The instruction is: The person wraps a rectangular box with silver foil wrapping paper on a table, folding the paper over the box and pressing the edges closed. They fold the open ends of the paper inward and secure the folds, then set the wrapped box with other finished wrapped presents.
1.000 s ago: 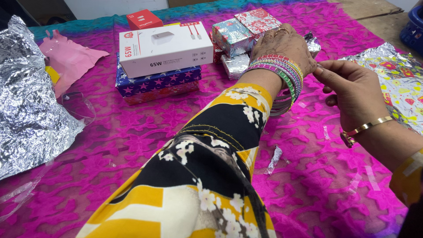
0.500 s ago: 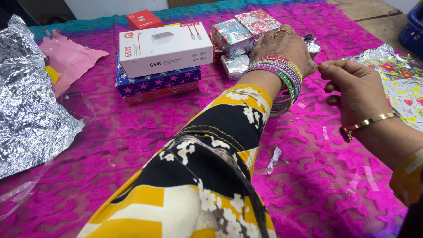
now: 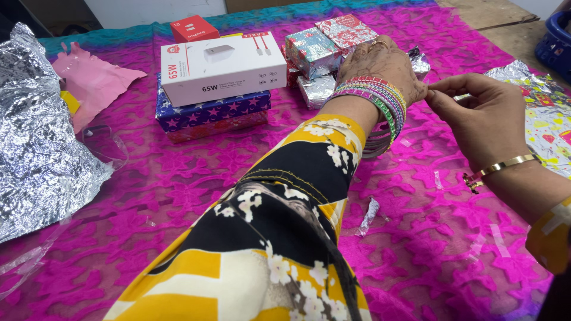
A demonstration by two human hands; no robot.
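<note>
Several small foil-wrapped gift boxes (image 3: 324, 50) are clustered at the far side of the magenta lace cloth (image 3: 178, 178); the left hand (image 3: 380, 62) is laid on them, grip hidden. Right hand (image 3: 482, 119) fingertips are pinched just beside, contents unclear. White rectangular cardboard box (image 3: 223, 65) nearby.

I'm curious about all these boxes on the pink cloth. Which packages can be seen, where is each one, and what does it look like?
White box: flat, rectangular, on top of the left stack.
Starred box: blue wrap with stars, under the white one.
Red box: small, behind the stack.
Wrapped box: teal patterned, near the left hand.
Second wrapped box: red and white, behind it.
Foil parcel: silver, in front of those.
</note>
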